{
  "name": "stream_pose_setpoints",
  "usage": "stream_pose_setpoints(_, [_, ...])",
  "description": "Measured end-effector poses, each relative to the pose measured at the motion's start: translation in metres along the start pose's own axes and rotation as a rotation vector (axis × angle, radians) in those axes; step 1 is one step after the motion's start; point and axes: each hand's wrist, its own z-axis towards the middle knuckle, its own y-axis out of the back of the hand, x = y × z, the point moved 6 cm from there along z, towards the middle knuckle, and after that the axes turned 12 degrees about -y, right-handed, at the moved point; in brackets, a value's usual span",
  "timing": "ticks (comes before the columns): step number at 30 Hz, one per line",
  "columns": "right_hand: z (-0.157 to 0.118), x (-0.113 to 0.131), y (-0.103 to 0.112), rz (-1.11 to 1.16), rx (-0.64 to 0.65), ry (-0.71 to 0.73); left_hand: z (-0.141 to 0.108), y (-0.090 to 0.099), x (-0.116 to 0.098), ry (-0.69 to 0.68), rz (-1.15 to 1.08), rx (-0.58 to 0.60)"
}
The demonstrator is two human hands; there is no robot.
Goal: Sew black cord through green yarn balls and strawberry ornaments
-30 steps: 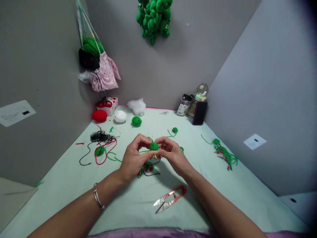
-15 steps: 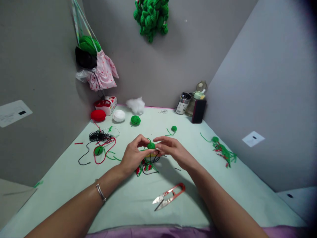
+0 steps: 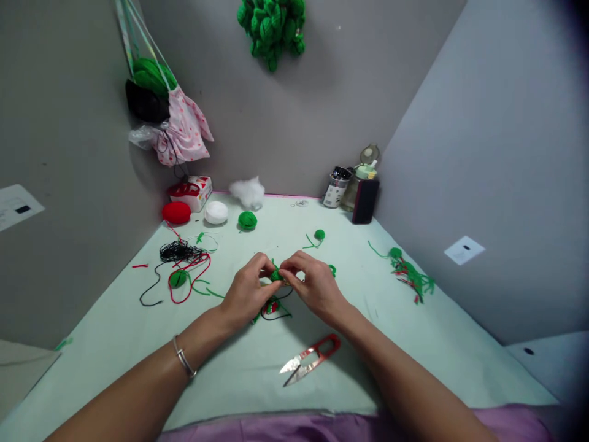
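Right between the fingertips of both hands sits the green knitted piece (image 3: 276,275), pinched by the left hand (image 3: 248,285) and right hand (image 3: 316,283). Behind, the can (image 3: 335,191) holds black items (image 3: 341,173); the bag (image 3: 183,132) hangs left.

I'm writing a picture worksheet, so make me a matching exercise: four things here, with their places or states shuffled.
Column one:
1. Snips
2. Dotted bag
3. White ball
4. Small green piece

Column two:
A. Between a red ball and a green ball
B. At the left hand's fingertips
C. Lying with blades apart
D. Hanging by the wall

Pairs: 1-C, 2-D, 3-A, 4-B
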Motion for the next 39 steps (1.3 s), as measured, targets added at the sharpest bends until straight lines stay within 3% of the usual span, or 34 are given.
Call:
stream_pose_setpoints(5, [-0.003, 0.012, 0.007, 0.027, -0.038, 0.057, 0.001, -0.001, -0.006, -0.091, 0.100, 0.063])
stream_pose_setpoints(7, [-0.001, 0.013, 0.024, 0.177, -0.117, 0.056, 0.002, 0.000, -0.006, -0.111, 0.094, 0.067])
stream_pose_setpoints(11, [0.006, -0.001, 0.060, 0.590, -0.296, -0.110, 0.003, 0.004, -0.001, -0.111, 0.075, 0.033])
stream_pose_setpoints(13, [0.010, -0.007, 0.052, 0.785, -0.186, -0.199, 0.003, 0.004, 0.001, -0.114, 0.092, 0.038])
stream_pose_setpoints(16, [0.012, -0.007, 0.017, 0.990, 0.202, -0.339, 0.003, 0.002, 0.003, -0.131, 0.154, 0.096])
stream_pose_setpoints(18, [0.015, -0.010, 0.011, 1.051, 0.315, -0.394, 0.005, 0.004, 0.005, -0.146, 0.202, 0.118])
stream_pose_setpoints(20, [0.020, -0.023, 0.031, 1.109, 0.207, -0.391, 0.009, 0.012, 0.009, -0.162, 0.249, 0.106])
stream_pose_setpoints(24, [0.025, -0.069, 0.114, 1.267, -0.226, -0.335, 0.019, 0.037, 0.021, -0.153, 0.362, 0.021])
stream_pose_setpoints(25, [0.024, -0.080, 0.130, 1.287, -0.286, -0.320, 0.020, 0.043, 0.024, -0.140, 0.380, -0.014])
stream_pose_setpoints(27, [0.023, -0.100, 0.148, 1.322, -0.382, -0.331, 0.022, 0.049, 0.027, -0.112, 0.374, -0.058])
stream_pose_setpoints(29, [0.024, -0.114, 0.142, 1.345, -0.431, -0.410, 0.021, 0.046, 0.025, -0.094, 0.317, -0.048])
stream_pose_setpoints(32, [0.032, -0.113, 0.106, 1.339, -0.356, -0.511, 0.017, 0.033, 0.016, -0.042, 0.163, 0.011])
stream_pose_setpoints(35, [0.036, -0.092, 0.063, 1.301, -0.162, -0.580, 0.015, 0.025, 0.003, -0.046, 0.072, 0.042])
stream_pose_setpoints(39, [0.030, -0.058, 0.028, 1.155, 0.003, -0.524, 0.014, 0.022, -0.006, -0.053, 0.001, 0.029])
